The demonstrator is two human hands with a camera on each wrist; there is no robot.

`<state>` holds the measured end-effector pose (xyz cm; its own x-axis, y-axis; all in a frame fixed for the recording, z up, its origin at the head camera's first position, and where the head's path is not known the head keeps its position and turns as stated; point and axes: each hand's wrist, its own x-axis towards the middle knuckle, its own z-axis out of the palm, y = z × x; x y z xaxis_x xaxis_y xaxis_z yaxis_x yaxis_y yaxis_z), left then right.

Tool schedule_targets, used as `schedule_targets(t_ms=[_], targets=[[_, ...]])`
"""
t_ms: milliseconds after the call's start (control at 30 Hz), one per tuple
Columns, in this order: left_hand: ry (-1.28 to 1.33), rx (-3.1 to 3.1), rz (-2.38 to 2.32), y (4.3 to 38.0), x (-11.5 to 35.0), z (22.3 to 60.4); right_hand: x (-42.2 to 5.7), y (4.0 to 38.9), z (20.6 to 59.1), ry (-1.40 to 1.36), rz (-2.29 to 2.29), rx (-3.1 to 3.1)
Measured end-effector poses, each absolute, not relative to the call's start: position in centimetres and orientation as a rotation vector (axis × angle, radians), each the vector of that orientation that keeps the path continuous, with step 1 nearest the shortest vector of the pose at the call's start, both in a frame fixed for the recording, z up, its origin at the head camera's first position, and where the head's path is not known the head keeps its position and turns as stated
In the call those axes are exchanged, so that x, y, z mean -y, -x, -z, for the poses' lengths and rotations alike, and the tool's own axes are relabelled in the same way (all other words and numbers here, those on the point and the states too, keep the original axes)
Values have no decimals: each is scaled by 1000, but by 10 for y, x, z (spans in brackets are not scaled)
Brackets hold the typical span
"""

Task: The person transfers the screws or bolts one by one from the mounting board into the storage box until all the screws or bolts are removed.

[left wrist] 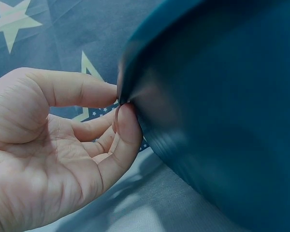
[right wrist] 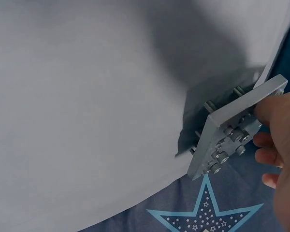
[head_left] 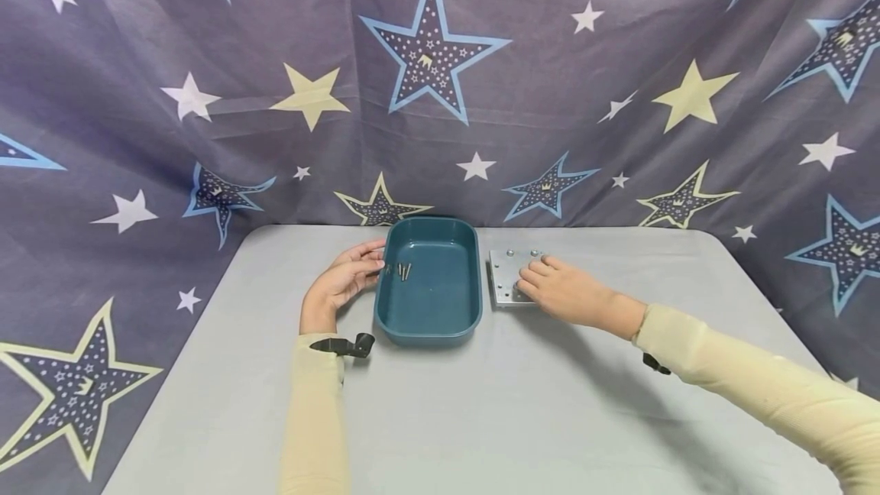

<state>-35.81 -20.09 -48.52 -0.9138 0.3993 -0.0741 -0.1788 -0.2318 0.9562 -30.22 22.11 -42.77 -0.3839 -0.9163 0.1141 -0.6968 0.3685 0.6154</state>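
The left hand pinches the wall of the blue-green tray at about ten o'clock, thumb and fingers nearly meeting across the rim. The tray rests on the desk; it looks like stiff, light, smooth plastic, likely to slide if nudged, so that rim is a sensible place to steady it. Inside, toward ten o'clock from its centre, lie a few slim screws. They should be hard and light but apt to roll; fingertips across the shank would suit them best.

At three o'clock from the tray, just beside it, is the metal plate, with bolts set in it. Bolt ends poke out underneath, so it may rock when pressed near a corner. It looks rigid and fairly heavy for its size, with slick faces; hold it by opposite edges.

The right hand comes over the plate from four o'clock, its fingers bent and close together, their tips down at a bolt near the lower middle. Whether they grip that bolt or merely touch it, I cannot tell.
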Motion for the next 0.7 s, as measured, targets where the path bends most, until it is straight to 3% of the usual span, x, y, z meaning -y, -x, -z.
schedule_targets(t_ms=[700], targets=[[-246,-1643,-2210,356,199,483,-215,301,425,-1408,735,2170]])
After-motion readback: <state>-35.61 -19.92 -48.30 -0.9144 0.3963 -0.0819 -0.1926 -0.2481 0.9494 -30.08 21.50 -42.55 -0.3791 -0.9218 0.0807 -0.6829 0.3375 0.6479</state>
